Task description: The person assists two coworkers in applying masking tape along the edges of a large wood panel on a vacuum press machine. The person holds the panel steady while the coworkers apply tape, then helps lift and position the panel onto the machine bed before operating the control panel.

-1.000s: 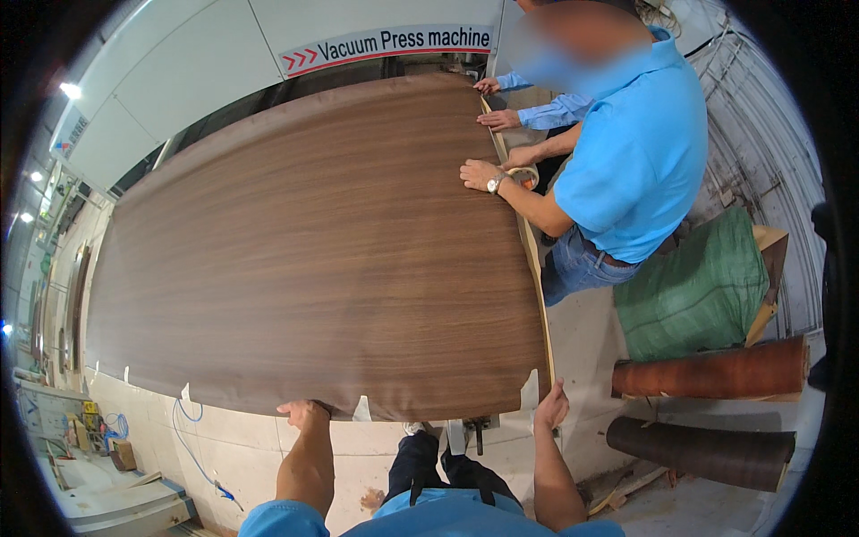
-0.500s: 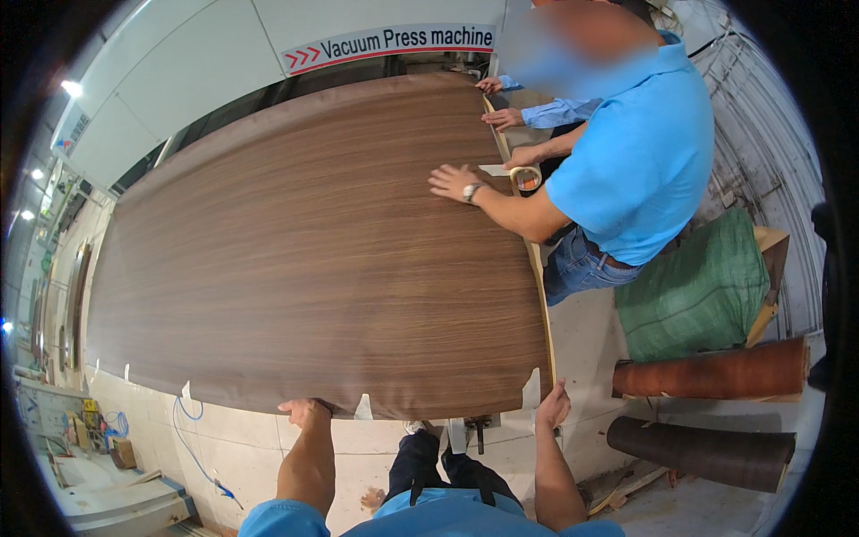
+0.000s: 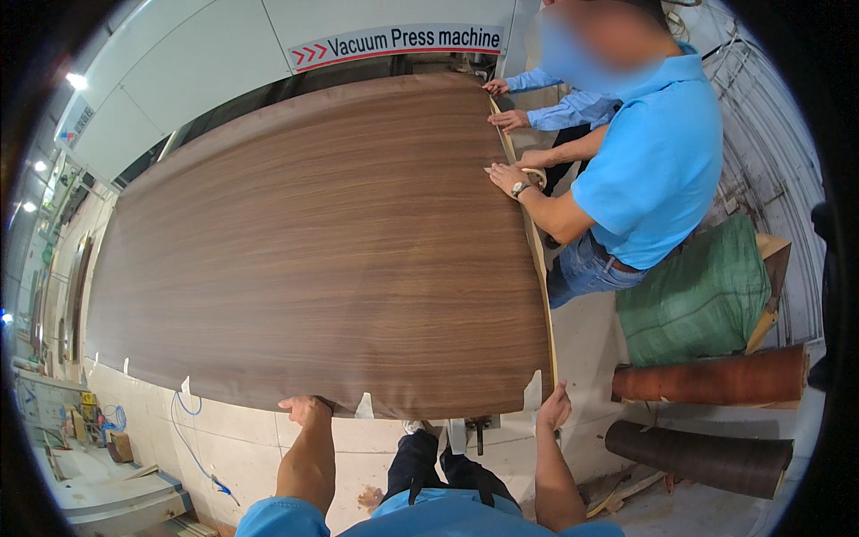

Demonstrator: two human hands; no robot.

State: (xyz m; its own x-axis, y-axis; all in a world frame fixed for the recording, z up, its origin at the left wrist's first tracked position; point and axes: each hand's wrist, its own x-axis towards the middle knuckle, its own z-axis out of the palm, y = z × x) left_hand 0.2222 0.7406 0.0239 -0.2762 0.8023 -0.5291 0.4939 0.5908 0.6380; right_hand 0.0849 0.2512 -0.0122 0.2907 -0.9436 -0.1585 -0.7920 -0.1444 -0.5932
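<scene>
A large brown wood-grain sheet [image 3: 313, 251] lies spread over a long flat surface before me. Along its near edge, my left hand [image 3: 307, 409] grips the sheet's border, fingers closed around it. My right hand [image 3: 554, 408] is closed on the border at the near right corner, beside a tape strip [image 3: 533, 391]. Another pale tape strip [image 3: 364, 405] sticks up to the right of my left hand. On the right side, a co-worker's hand [image 3: 508, 178] presses at the sheet's edge, and a tape roll [image 3: 538, 176] shows partly behind it.
A second person's hands [image 3: 510, 120] rest at the far right corner. Right of the sheet lie a green wrapped bundle [image 3: 693, 291], a reddish-brown roll [image 3: 716, 376] and a dark roll [image 3: 698, 456]. A blue hose [image 3: 183, 438] trails on the floor at left.
The co-worker's hand has slid right from the sheet's surface to its edge, over the tape. The tape roll is now mostly covered. My hands keep their places.
</scene>
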